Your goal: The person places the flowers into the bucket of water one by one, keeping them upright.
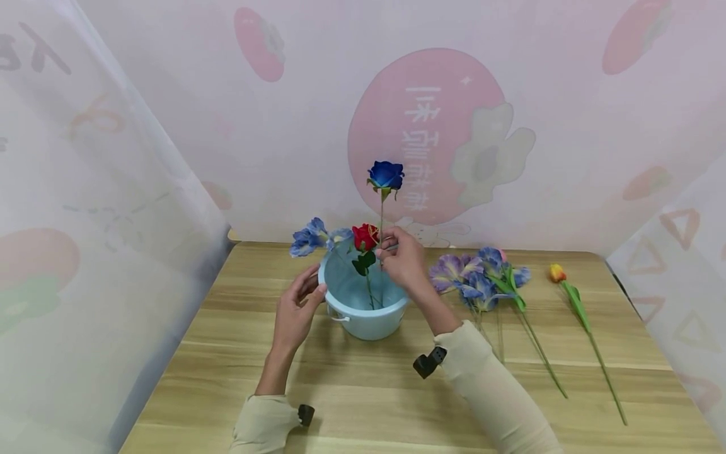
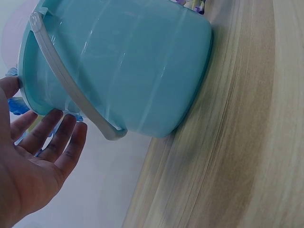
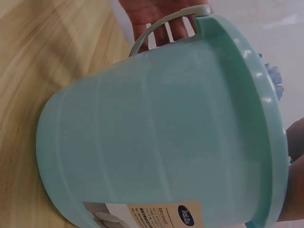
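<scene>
Presently, head view: light-blue bucket (image 1: 371, 325) stands upright on the wooden table (image 1: 363, 391). Inside: red rose (image 1: 365, 236), stem running down to the floor of the bucket, bloom leaning toward 12 o'clock. Blue iris (image 1: 309, 238) overhangs the rim at 10 o'clock. Right hand (image 1: 405, 258), at 1 o'clock over the rim, pinches the stem of the blue rose (image 1: 386, 175), whose bloom stands above all the others; the stem's lower end is hard to make out. Left hand (image 1: 297, 302) touches the rim at 9 o'clock, fingers loosely extended. Outside, toward 3 o'clock: bunch of purple and blue flowers (image 1: 479, 290), partly covering a pink bloom (image 1: 503, 255); farther out, an orange-yellow tulip (image 1: 558, 273), its stem pointing to 5 o'clock.

Left wrist view: scene appears turned on its side. Left hand sits at 8 o'clock, fingers spread, near the grey handle (image 2: 71, 85). Bucket wall hides the contents; purple petals at 1 o'clock are cut off.

Right wrist view: wall again hides the interior. Label (image 3: 147, 216) at 6 o'clock is cropped below. Right hand's grip cannot be told; only a portion shows at 3 o'clock.
</scene>
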A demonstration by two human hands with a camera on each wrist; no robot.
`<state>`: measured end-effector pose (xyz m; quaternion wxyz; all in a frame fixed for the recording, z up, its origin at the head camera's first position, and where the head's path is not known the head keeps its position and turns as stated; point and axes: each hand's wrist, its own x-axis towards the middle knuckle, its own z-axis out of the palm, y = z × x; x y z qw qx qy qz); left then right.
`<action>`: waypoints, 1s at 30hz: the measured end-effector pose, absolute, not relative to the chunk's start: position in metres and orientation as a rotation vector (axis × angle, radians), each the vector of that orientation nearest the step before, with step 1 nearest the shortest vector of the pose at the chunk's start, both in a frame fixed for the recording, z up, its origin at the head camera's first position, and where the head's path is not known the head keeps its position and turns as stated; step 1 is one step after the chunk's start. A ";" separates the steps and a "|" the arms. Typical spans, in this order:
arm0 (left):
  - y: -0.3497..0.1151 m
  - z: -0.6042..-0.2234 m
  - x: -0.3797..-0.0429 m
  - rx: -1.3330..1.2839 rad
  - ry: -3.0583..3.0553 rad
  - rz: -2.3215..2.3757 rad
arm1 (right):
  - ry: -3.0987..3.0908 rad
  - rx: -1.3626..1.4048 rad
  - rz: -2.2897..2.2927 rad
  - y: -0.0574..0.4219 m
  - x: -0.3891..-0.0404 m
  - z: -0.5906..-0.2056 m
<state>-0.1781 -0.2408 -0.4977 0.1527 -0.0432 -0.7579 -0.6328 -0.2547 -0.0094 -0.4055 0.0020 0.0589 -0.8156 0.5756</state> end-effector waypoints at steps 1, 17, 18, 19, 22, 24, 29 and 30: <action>-0.241 -0.498 -0.178 -0.123 -2.174 -1.814 | -2.587 0.192 1.746 -0.010 -0.255 -0.406; -0.240 -0.496 -0.179 -0.140 -2.164 -1.825 | -2.725 0.241 1.443 -0.011 -0.254 -0.406; -0.240 -0.496 -0.179 -0.139 -2.164 -1.826 | -2.729 0.244 1.442 -0.011 -0.254 -0.405; -0.240 -0.496 -0.179 -0.139 -2.164 -1.826 | -2.734 0.246 1.441 -0.010 -0.255 -0.405; -0.240 -0.497 -0.179 -0.142 -2.163 -1.827 | -2.756 0.260 1.422 -0.008 -0.255 -0.405; -0.240 -0.497 -0.179 -0.141 -2.164 -1.826 | -2.768 0.264 1.408 -0.006 -0.254 -0.404; -0.241 -0.497 -0.179 -0.132 -2.167 -1.825 | -2.777 0.270 1.401 0.001 -0.249 -0.400; -0.242 -0.497 -0.179 -0.128 -2.168 -1.824 | -2.778 0.268 1.410 0.002 -0.248 -0.399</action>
